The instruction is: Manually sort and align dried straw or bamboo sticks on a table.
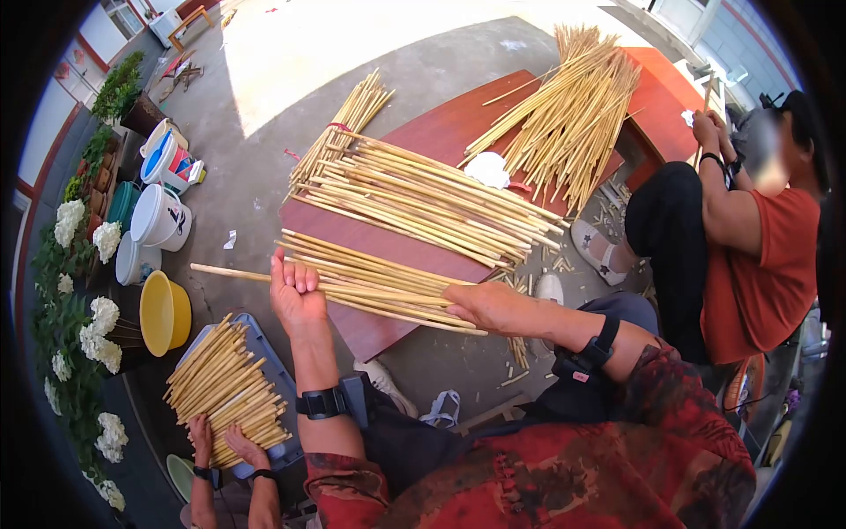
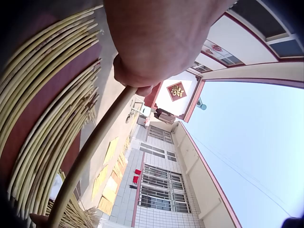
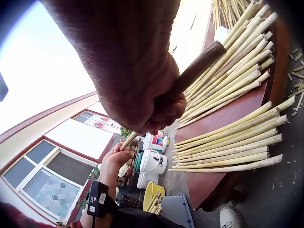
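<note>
A long straw-coloured stick (image 1: 231,273) stretches between my two hands, over the near end of the table. My left hand (image 1: 298,301) grips it, with one end jutting out to the left. Round its other end curl the fingers of my right hand (image 3: 164,107), and a short brown butt (image 3: 204,61) sticks out past them in the right wrist view. Beneath lies a small row of similar sticks (image 3: 232,137) on the red-brown table (image 1: 370,331). Beyond it, a larger row (image 1: 414,201) lies side by side on the same table.
A tied bundle (image 1: 359,110) lies at the table's left and a big heap of sticks (image 1: 573,132) at the far end. Another person (image 1: 762,256) sits at right. At lower left, someone's hands (image 1: 247,448) rest on sticks over a grey-blue tray (image 1: 278,370). Buckets (image 1: 160,218) stand left.
</note>
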The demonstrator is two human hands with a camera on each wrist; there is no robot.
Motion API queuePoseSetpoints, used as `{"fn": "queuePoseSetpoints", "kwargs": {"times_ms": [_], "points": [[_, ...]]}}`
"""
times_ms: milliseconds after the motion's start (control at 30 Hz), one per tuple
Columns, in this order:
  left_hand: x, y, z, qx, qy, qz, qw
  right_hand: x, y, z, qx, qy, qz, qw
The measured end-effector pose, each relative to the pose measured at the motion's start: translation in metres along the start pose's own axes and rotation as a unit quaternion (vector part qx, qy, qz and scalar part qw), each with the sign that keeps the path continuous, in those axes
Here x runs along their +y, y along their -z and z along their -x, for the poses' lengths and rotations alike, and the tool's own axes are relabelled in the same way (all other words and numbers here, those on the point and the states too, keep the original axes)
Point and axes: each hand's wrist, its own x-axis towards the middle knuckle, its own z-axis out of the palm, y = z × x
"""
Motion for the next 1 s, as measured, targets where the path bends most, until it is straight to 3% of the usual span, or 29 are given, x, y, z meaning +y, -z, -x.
{"fn": "queuePoseSetpoints", "kwargs": {"times_ms": [100,267,367,433,500,667,767,833,867,1000], "points": [[-0.012,-0.011,0.005,-0.016,-0.006,0.003,1.000,0.004,-0.007,-0.003,-0.024,-0.028,0.027,0.999],[-0.068,-0.039,0.044,-0.047,0.102,-0.040,0.993,-0.002,-0.024,-0.027,0.059,-0.037,-0.052,0.996],[-0.074,-0.044,0.048,-0.055,0.104,-0.046,0.992,-0.007,-0.016,-0.039,0.050,-0.055,-0.060,0.995],[-0.057,-0.040,0.037,-0.042,0.101,-0.041,0.993,-0.013,-0.012,-0.041,0.017,-0.062,-0.016,0.998],[-0.031,-0.027,0.018,-0.065,0.033,-0.011,0.997,-0.012,-0.011,-0.040,0.046,0.006,0.009,0.999],[0.041,0.023,-0.020,-0.004,-0.043,0.000,0.999,0.017,-0.002,-0.024,-0.014,0.007,0.020,1.000],[0.048,0.032,-0.019,0.058,-0.032,-0.036,0.997,0.028,-0.002,-0.017,-0.053,-0.024,0.011,0.998],[0.042,0.020,-0.016,0.123,-0.015,-0.028,0.992,0.037,-0.007,-0.016,-0.013,-0.014,-0.056,0.998],[0.041,0.036,-0.023,0.045,0.015,-0.018,0.999,0.040,-0.007,-0.018,0.008,-0.002,-0.087,0.996],[0.012,0.019,-0.011,0.084,0.116,-0.140,0.980,0.049,-0.004,-0.020,0.045,-0.084,-0.030,0.995]]}}
